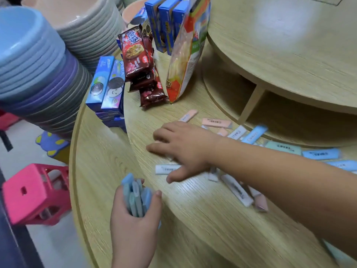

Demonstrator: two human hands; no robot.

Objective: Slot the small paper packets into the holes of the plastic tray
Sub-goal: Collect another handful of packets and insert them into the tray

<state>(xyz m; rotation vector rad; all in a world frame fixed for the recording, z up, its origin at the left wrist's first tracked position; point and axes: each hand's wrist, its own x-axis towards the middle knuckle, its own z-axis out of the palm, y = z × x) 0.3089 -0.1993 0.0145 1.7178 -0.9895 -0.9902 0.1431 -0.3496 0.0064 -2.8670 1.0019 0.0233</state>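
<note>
Left hand (pixel 133 227), fingers curled round pale-blue packet bundle (pixel 136 200), right hand (pixel 183 149), fingers spread over scattered pastel packets (pixel 216 121)

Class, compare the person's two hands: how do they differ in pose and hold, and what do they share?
The left hand curls round a bunch of blue packets; the right hand lies spread palm-down, fingers fairly straight. The left hand is near the table's edge; the right hand reaches over loose packets farther in. Both are bare, above the wooden table.
</note>
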